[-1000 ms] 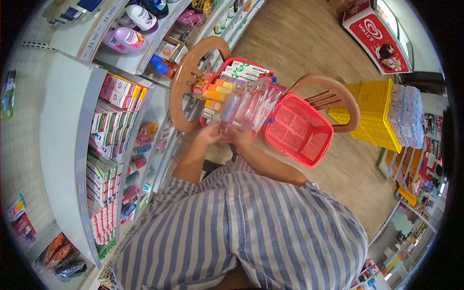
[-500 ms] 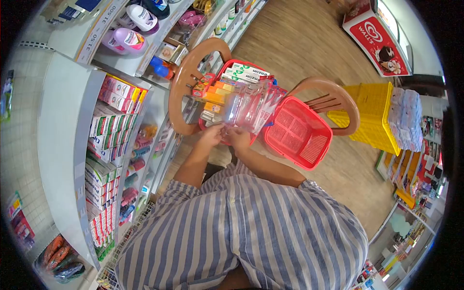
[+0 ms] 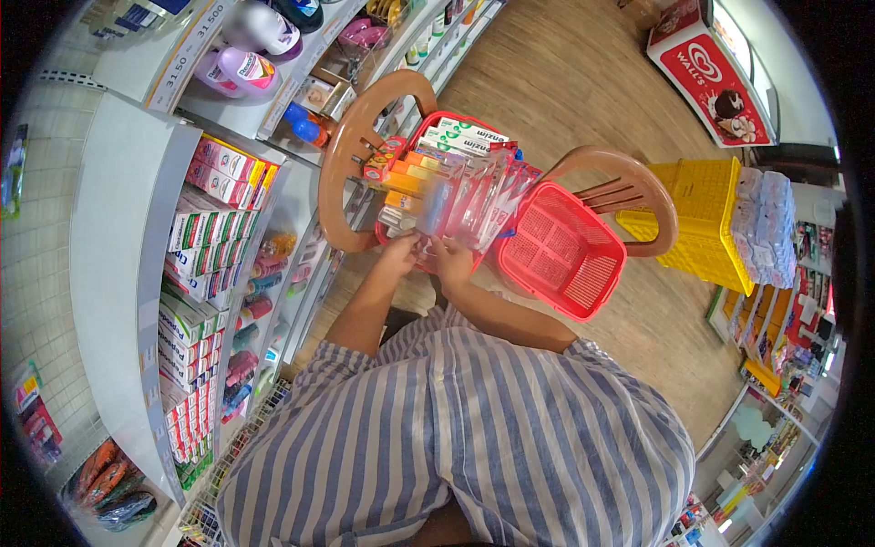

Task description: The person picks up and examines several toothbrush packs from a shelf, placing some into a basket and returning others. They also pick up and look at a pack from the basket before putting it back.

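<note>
Wood-toned floor (image 3: 538,73), stocked shelving (image 3: 114,273), and all the action at the full red basket (image 3: 478,259)

So, a shop aisle, and let's put the person's hands at the centre of our clock. Shelving climbs the whole flank from 8 round to 11 o'clock: stacked cartons (image 3: 193,356) at 8, lilac bottles (image 3: 244,73) between 10 and 11. Way out at 2 o'clock, a red Wall's freezer (image 3: 706,77).

Down to the hands, side by side at the basket's near rim! Left hand (image 3: 398,255): fingers drawn in, pinching at the near end of the clear packs (image 3: 483,196). Right hand (image 3: 454,263), just beside it: fingers closed at that same near end, fingertips almost meeting those of the left. Just how much plastic sits between them is too small to make out.

And those packs? Inside the full basket, leaning side by side towards 1 o'clock, red and white print showing through, the nearest one blurred. Orange cartons (image 3: 406,182) crowd in at 11 o'clock, with a small red box (image 3: 386,159) just beyond. Past 12, white-and-green cartons (image 3: 463,139) lettered "enzim".

Look to 3 o'clock: a second red basket (image 3: 551,242), near the first, its lattice base on show. Brown chair backs curve round at 10 (image 3: 332,173) and 2 (image 3: 668,205). Further out, just short of 3, yellow crates (image 3: 688,219), with wrapped bluish packs (image 3: 767,228) beside them. At 6 o'clock, a striped shirt (image 3: 365,438) fills the foreground.
</note>
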{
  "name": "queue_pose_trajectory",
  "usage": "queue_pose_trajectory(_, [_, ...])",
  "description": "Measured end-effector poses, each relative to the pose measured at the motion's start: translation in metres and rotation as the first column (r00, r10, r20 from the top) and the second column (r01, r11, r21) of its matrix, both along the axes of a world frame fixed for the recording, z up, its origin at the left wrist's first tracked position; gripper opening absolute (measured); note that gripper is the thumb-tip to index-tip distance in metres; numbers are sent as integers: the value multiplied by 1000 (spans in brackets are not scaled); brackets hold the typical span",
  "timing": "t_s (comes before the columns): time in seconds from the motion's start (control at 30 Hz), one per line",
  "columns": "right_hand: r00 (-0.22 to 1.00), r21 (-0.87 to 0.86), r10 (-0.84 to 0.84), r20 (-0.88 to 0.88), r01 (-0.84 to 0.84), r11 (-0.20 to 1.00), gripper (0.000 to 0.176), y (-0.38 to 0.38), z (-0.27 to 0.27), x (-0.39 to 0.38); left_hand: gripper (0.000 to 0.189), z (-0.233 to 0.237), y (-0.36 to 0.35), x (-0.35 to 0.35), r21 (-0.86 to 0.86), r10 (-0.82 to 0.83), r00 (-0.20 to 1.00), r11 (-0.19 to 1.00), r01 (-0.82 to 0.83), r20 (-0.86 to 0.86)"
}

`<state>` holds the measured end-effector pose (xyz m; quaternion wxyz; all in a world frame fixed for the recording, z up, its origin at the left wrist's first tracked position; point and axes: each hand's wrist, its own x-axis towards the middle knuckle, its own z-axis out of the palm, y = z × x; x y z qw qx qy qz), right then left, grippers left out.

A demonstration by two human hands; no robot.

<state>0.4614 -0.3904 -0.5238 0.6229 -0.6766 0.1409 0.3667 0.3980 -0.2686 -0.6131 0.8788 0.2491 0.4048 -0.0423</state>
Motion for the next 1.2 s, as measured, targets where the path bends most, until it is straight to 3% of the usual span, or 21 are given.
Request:
queue_pose_trajectory(0.2, [1000,36,-5,28,4,999,26,-4,-18,-4,11,19,3,0,15,-12,1000,1000,12,6])
queue_pose_trajectory(0.3, [988,-82,64,142,-53,995,25,-5,-27,-4,10,38,1,0,72,30,1000,997,-30,6])
queue_pose_trajectory(0.37, [998,31,-3,64,1,1000,24,-3,-11,-1,12,37,4,-1,72,36,999,997,-38,36])
queue_pose_trajectory(0.43, [996,10,10,92,-11,1000,23,-3,-24,-3,15,41,6,1,71,43,997,996,-47,64])
queue_pose_trajectory(0.5, [993,-13,24,119,-22,1000,23,-3,-21,-2,24,47,9,8,-20,139,959,989,-148,-247])
queue_pose_trajectory(0.53, [997,12,15,73,-16,1000,23,-1,-1,0,24,50,10,10,-22,141,959,988,-151,-246])
queue_pose_trajectory(0.6, [1000,37,9,29,-10,999,23,-1,14,1,30,54,13,13,-123,24,990,992,-41,-136])
queue_pose_trajectory(0.63, [999,131,-41,-3,41,991,22,-2,16,1,30,43,14,11,-124,26,991,991,-43,-134])
queue_pose_trajectory(0.7, [996,220,-86,-37,92,971,21,-5,23,1,38,32,14,11,-353,6,992,935,38,124])
queue_pose_trajectory(0.83, [989,278,-126,-74,142,950,20,-15,31,9,36,35,4,25,-333,-35,977,937,105,210])
queue_pose_trajectory(0.9, [988,258,-132,-77,148,955,20,-22,24,12,35,29,-1,28,-302,110,994,948,-97,26])
queue_pose_trajectory(1.03, [999,217,-49,-15,51,975,20,-32,13,14,29,22,1,22,-323,100,995,942,-92,8])
queue_pose_trajectory(1.1, [1000,215,-23,-15,26,976,20,-34,15,14,26,29,-2,22,-263,158,984,949,-173,-79])
queue_pose_trajectory(1.2, [999,234,-34,-29,40,971,21,-35,20,15,27,39,-2,20,-215,133,987,965,-150,-90])
